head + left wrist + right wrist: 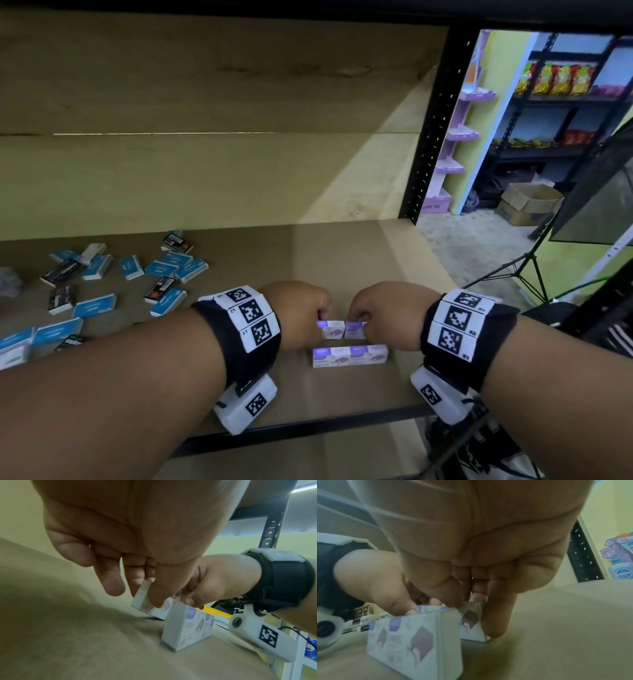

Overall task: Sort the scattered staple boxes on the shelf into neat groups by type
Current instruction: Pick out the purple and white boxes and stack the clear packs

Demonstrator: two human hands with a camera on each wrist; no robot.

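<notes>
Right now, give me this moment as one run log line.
left hand: pinches purple box | right hand: pinches second purple box | placed purple row: nearer shelf edge | blue and black boxes: scattered left

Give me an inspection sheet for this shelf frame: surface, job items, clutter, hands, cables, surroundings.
Surface: brown board shelf, black metal front edge.
Job's things: two purple boxes stand side by side near the front; behind them, left held box and right held box, one in each hand.
Clutter: blue boxes and black boxes lie scattered at the left, unsorted.
Hands: left hand pinches the left box; right hand pinches the right one.
Cables: black leads below the right wrist.
Surroundings: tripod, cardboard carton, snack shelves to the right.
</notes>
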